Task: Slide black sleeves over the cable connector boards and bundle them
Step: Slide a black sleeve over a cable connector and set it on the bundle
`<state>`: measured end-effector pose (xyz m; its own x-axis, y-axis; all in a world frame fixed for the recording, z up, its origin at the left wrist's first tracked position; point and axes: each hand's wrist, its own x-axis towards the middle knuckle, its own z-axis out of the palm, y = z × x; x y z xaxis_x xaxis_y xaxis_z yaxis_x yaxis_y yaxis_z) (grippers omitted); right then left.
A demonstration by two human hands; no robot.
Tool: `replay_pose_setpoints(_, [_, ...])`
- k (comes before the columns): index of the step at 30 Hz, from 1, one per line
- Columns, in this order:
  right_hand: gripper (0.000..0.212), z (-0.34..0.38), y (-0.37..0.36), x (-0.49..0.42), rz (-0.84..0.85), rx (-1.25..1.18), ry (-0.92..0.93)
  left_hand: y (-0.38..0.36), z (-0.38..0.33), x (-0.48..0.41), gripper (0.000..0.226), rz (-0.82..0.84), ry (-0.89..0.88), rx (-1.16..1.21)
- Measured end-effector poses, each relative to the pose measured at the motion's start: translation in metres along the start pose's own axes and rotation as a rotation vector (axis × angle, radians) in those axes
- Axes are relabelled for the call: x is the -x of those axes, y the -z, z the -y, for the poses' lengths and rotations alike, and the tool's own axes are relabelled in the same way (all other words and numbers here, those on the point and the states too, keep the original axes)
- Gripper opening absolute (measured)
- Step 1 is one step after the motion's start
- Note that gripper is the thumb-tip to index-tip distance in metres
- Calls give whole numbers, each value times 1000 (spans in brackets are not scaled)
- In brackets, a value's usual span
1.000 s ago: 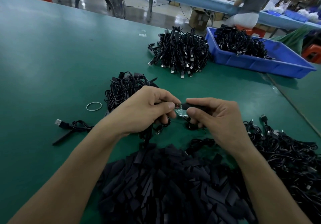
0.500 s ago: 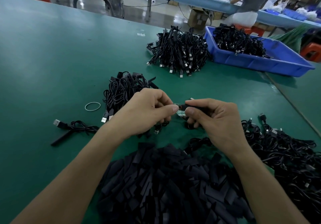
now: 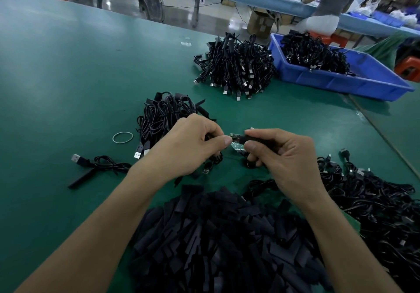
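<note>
Green table, cable piles, blue bin

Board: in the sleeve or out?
Partly in: board shows beside the left hand; its right end is inside the sleeve the right hand pinches.

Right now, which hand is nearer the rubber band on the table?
Left. The left hand is just right of the rubber band, pinching the board; the right hand, holding the sleeve, is farther right.

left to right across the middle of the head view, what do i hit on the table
loose usb cable → rubber band → left hand → connector board → right hand holding a black sleeve → pile of black cables
</note>
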<state>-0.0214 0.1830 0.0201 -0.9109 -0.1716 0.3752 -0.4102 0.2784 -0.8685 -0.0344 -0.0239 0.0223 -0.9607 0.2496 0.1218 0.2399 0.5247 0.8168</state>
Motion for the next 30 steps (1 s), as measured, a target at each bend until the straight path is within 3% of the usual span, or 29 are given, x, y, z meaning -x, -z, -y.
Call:
replay_pose_setpoints(9, [24,-2,2,-5,46,13,66,2,-2,1,31,59,-26,30])
replay_pose_setpoints(18, [17,-7,-2,-6,53,5,83,-1,-3,2,31,55,-31,29])
replay_pose_setpoints(30, [19,-3,-2,-6,76,28,11,-4,-12,7,27,96,-18,-79])
